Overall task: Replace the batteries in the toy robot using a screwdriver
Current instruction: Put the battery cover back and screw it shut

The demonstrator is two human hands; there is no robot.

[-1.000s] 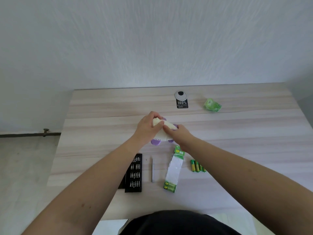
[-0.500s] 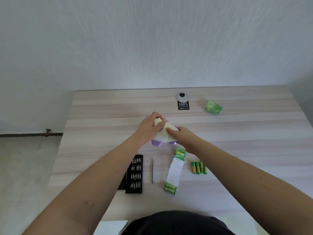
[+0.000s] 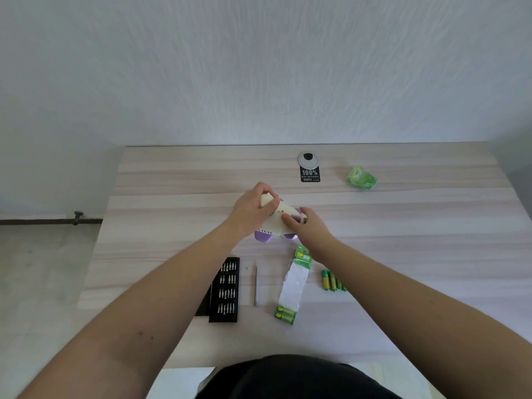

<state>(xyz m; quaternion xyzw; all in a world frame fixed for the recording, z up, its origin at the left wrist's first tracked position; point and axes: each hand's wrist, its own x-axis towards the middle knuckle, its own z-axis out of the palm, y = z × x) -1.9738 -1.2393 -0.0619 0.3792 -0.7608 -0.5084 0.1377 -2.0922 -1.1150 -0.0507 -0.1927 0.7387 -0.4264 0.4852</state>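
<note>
A cream and purple toy robot lies tilted on the wooden table, near its middle. My left hand grips the toy's upper end. My right hand holds its right side, fingers curled on the body. A slim silver screwdriver lies on the table in front of the toy, untouched. Beside it sit a black tray of screwdriver bits, a partly emptied green battery pack and several loose green batteries.
A crumpled green wrapper lies at the back right. A round grey cable grommet with a black label sits at the back middle. The table's left edge drops to a grey floor; a white wall stands behind.
Both hands have stayed on the toy. My right fingers shifted slightly up across its body and the toy turned a little.
</note>
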